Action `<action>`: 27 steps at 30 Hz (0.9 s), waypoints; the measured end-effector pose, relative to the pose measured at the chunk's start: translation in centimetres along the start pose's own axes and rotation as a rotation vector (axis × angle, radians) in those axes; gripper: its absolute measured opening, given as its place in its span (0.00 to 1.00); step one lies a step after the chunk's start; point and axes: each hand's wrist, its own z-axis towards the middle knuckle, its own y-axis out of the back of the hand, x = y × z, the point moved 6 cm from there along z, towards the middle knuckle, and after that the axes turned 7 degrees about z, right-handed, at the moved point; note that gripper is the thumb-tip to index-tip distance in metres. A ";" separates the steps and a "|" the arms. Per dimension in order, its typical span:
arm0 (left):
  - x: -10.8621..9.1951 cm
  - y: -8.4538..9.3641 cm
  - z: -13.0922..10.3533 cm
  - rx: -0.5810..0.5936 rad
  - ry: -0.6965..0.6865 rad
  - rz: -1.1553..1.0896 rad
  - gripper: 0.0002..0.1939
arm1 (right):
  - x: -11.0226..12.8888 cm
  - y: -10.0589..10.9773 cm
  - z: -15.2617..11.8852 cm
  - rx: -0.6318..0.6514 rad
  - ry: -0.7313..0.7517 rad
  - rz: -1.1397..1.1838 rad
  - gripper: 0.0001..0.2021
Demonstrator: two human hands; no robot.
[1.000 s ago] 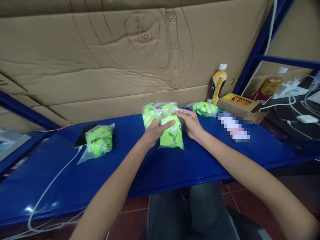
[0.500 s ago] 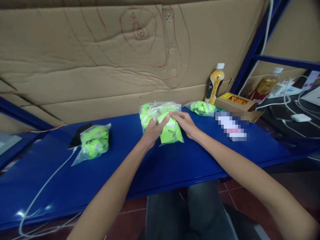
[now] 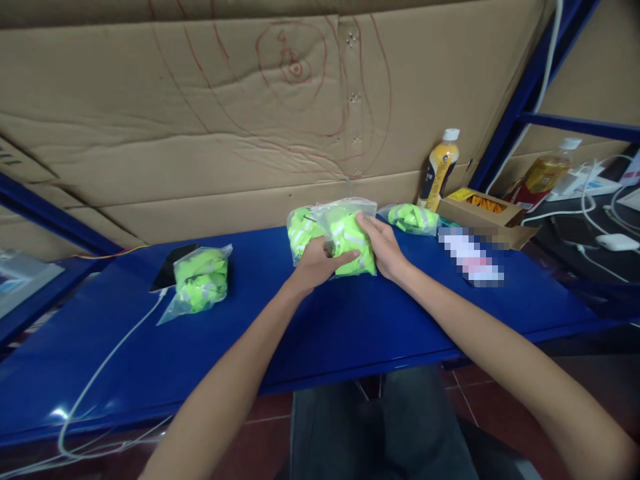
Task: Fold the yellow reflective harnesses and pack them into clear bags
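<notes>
Between my hands is a clear plastic bag of folded neon-yellow reflective fabric [image 3: 349, 233]. My left hand [image 3: 319, 265] grips its lower left side, with the thumb across the front. Along the right side, my right hand [image 3: 383, 245] holds it, fingers near the upper edge. A second bag of the same fabric [image 3: 301, 230] lies just behind and left of my left hand. Another similar bag [image 3: 201, 280] rests at the left, partly over a black phone [image 3: 173, 267]. One more bag [image 3: 413, 219] lies at the back right.
Behind the blue table [image 3: 280, 340] stands a cardboard wall [image 3: 200, 167]. To the right are a yellow bottle [image 3: 440, 170], an open cardboard box [image 3: 480, 210] and a blurred-out white item [image 3: 473, 259]. A white cable [image 3: 107, 370] trails over the table's left side.
My left hand has shifted from the bag's top to its lower left side. My right hand has moved from pinching the top edge to holding the right side. The view has shifted slightly.
</notes>
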 end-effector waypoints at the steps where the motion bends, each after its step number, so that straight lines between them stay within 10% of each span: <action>1: -0.2 0.0 0.0 -0.013 -0.006 -0.069 0.21 | 0.0 -0.2 0.0 0.037 -0.008 -0.026 0.27; 5: -1.1 2.5 0.4 -0.178 -0.012 -0.262 0.29 | -0.5 0.2 0.7 0.109 -0.014 -0.192 0.31; 9: -0.9 8.8 0.8 -0.491 -0.050 -0.164 0.29 | -0.5 1.8 1.4 0.050 0.121 -0.440 0.32; 14: 4.3 14.4 1.2 -0.403 0.259 -0.142 0.37 | 0.2 2.3 0.7 -0.070 0.360 -1.199 0.30; 19: 6.0 18.0 -0.1 -0.564 0.434 0.564 0.44 | -1.7 1.2 0.1 0.099 0.344 -1.471 0.36; 22: 4.3 17.6 0.0 -0.690 0.292 0.899 0.47 | -2.0 1.2 0.4 0.134 0.308 -1.471 0.37; 27: 4.3 12.9 1.0 -0.414 0.209 1.131 0.41 | 1.5 2.5 1.3 -0.060 0.479 -1.530 0.33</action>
